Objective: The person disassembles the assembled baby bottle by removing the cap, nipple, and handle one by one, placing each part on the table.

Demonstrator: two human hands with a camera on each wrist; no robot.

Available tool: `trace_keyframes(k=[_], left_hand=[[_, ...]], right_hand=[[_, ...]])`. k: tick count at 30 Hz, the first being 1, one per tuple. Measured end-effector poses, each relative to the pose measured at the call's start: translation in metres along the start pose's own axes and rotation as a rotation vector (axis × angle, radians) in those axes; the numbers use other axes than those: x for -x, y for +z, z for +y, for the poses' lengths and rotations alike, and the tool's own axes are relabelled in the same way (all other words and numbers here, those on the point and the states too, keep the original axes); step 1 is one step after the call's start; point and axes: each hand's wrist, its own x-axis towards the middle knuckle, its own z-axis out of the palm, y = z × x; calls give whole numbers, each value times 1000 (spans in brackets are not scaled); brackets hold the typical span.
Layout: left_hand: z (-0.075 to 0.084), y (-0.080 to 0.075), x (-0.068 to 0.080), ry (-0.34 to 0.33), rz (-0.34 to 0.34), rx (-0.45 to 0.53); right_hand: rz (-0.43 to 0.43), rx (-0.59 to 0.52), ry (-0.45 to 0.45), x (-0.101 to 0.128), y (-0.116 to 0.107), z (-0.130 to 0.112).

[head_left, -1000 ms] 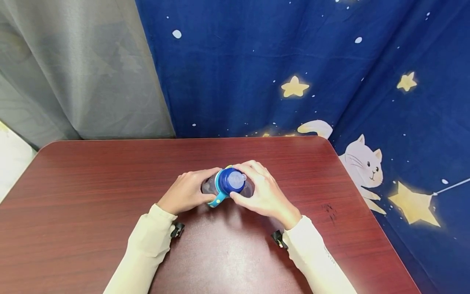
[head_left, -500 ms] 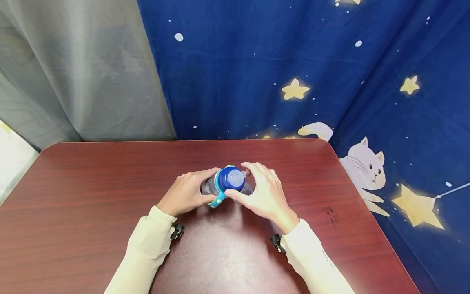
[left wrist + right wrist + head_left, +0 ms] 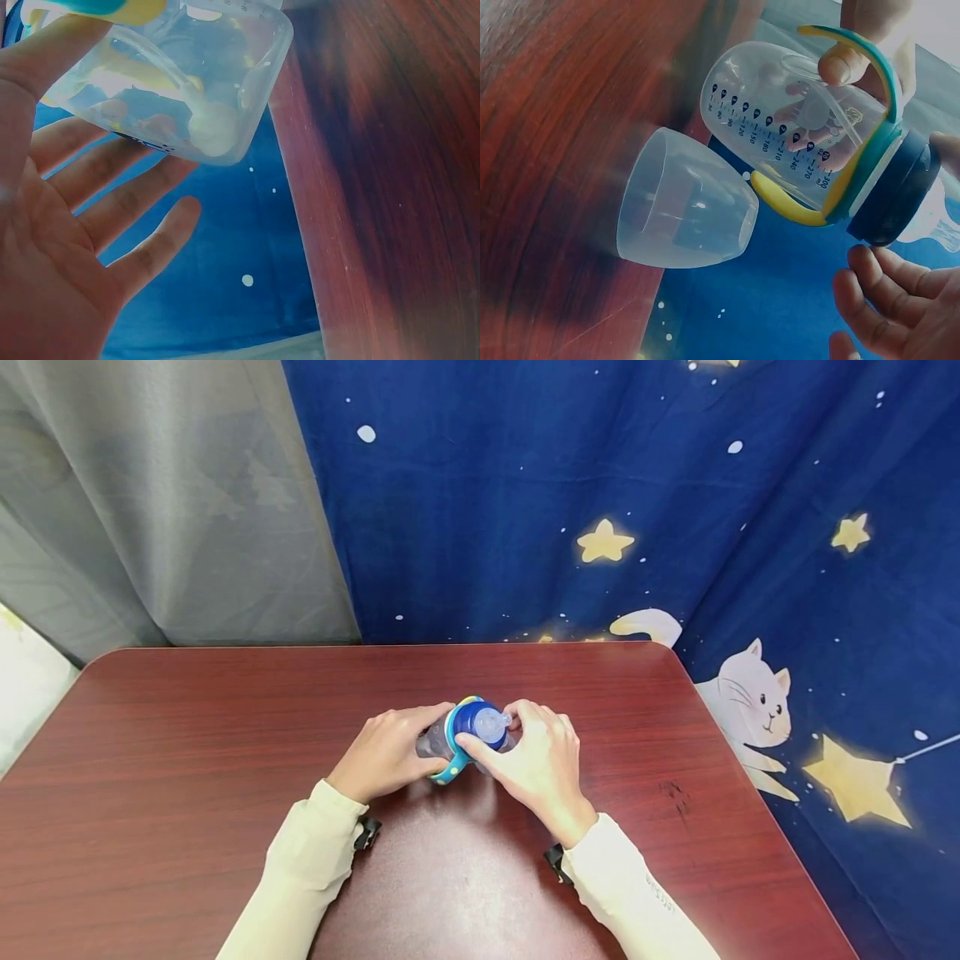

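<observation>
Both hands work one baby bottle [image 3: 463, 743] near the desk's [image 3: 187, 752] far edge: left hand [image 3: 382, 753] grips its body, right hand [image 3: 534, 760] pinches the blue collar [image 3: 474, 723]. Unscrewing appears underway; next needs a regrip and counter-twist.

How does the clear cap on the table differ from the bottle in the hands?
The clear cap is plain, with no markings; the bottle carries a printed measuring scale, teal-and-yellow handles and a dark blue collar. The cap rests on the table, with no fingers round it; the bottle is held by the left hand, with the right hand at its collar. The cap looks shorter than the bottle. Both are see-through plastic.
</observation>
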Motion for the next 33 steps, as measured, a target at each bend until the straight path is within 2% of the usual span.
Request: trace_keyframes(k=[5, 12, 18, 23, 33], left_hand=[[-1, -1, 0, 2, -3, -4], [-5, -1, 1, -2, -4, 11], [-6, -1, 1, -2, -3, 29], [-6, -1, 1, -6, -28, 52], [-3, -1, 1, -19, -57, 82]], right_hand=[[-66, -36, -11, -2, -2, 1], [-213, -110, -31, -6, -8, 3], [-301, -188, -68, -9, -10, 6], [-315, -291, -118, -12, -12, 9], [-280, -416, -182, -13, -13, 11]])
